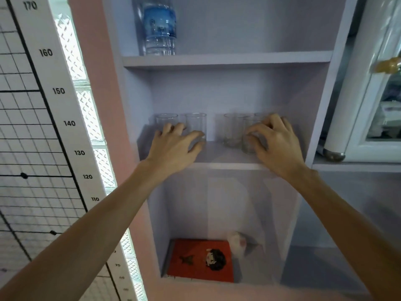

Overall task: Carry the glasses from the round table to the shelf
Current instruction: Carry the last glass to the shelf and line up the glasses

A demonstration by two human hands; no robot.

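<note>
As both bare arms reach forward, a person's hands rest at the middle board of a pale lilac shelf (227, 165) where clear glasses stand upright in a row. The left hand (173, 148) lies over the near left part of the board, its fingers (196, 135) spread and curled, thumb and forefinger bracketing the base of the second glass from the left (196, 124); whether they press it or only touch it cannot be told. Just left of that one stands the far-left glass (166, 121), partly hidden behind the knuckles. The right hand (275, 144) sits at the right end of the board, fingers spread and bent over the near right glass (249, 137), the thumb against its lower side; a firm grip cannot be confirmed. Beside it to the left stands another glass (233, 129), apart from the hand, and the rim of a further one shows faintly behind the right fingertips. A gap separates the left pair from the right group. On the board above stands a water bottle (159, 29) with a blue label, at the far left. In the compartment below lies a red book (201, 260) with a cartoon figure on its cover, next to a small pale toy (238, 243). A height chart (58, 91) with printed numbers hangs on the left.
</note>
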